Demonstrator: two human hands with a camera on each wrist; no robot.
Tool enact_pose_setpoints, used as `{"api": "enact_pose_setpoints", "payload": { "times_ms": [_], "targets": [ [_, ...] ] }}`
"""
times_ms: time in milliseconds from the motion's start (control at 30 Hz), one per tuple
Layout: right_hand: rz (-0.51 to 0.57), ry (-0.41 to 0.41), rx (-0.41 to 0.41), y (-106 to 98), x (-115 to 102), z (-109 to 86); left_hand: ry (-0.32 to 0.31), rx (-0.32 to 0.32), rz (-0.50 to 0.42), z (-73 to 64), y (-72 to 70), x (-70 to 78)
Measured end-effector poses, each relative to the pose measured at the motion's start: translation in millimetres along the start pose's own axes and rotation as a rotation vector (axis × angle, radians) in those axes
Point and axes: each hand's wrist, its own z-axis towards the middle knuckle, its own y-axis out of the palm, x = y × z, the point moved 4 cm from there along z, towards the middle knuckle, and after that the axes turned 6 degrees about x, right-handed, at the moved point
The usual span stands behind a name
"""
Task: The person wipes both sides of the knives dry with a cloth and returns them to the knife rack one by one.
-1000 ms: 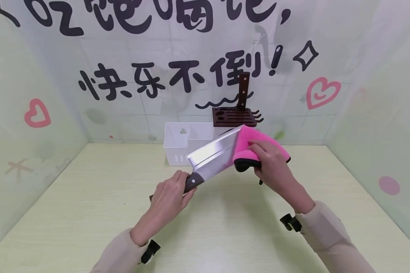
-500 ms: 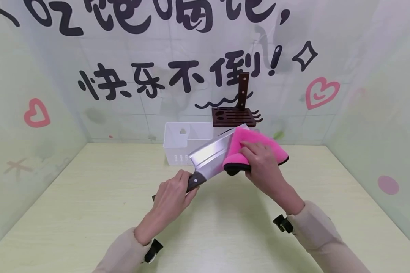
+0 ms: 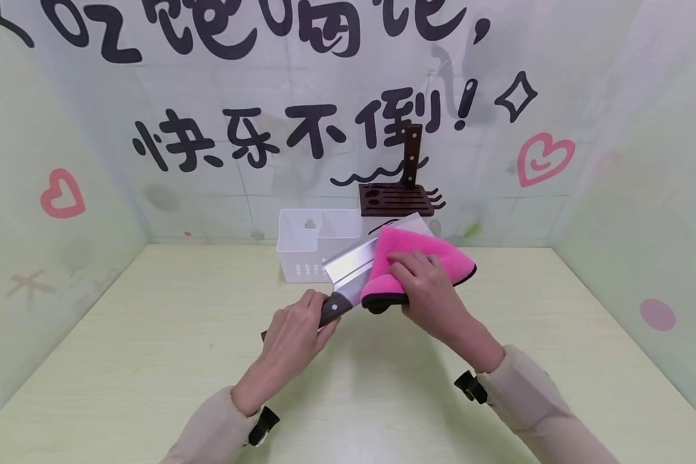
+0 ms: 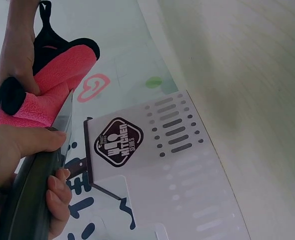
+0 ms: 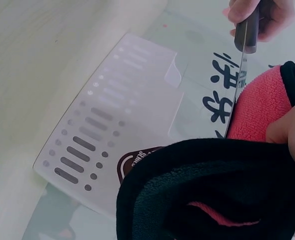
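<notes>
My left hand (image 3: 294, 328) grips the dark handle of a cleaver (image 3: 348, 263), its broad steel blade slanting up to the right above the table. A pink cloth (image 3: 423, 254) with black edging is folded over the blade, covering its middle; the blade's far end shows beyond it. My right hand (image 3: 432, 290) holds this cloth against the steel, fingers bent into the fabric. In the left wrist view the left thumb lies along the handle. The right wrist view shows the cloth's dark edge (image 5: 212, 155) close up, with the cleaver edge-on behind.
Behind the cleaver, a white perforated utensil holder (image 3: 298, 258) stands on the table (image 3: 168, 361) near the back wall. Its brown slotted top (image 3: 391, 201) carries a knife with a brown handle (image 3: 412, 154) upright, and small hooks stick out on the right.
My right hand and the cloth have slid down-left along the blade toward the handle, uncovering the blade's far end. The left hand and cleaver have shifted only slightly right.
</notes>
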Motion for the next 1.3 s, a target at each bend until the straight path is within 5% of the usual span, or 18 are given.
{"api": "enact_pose_setpoints", "payload": {
  "times_ms": [500,967,1300],
  "targets": [
    [-0.028,-0.103,-0.123,9,-23,0.5,-0.013,-0.003,-0.009,1.9,1.5,1.1],
    [-0.039,-0.244,-0.155,11,-35,-2.8,-0.03,-0.001,-0.023,2.9,0.3,-0.9],
    [-0.045,-0.262,-0.184,9,-31,-3.9,-0.033,0.002,-0.019,2.8,0.6,-1.5]
  ]
}}
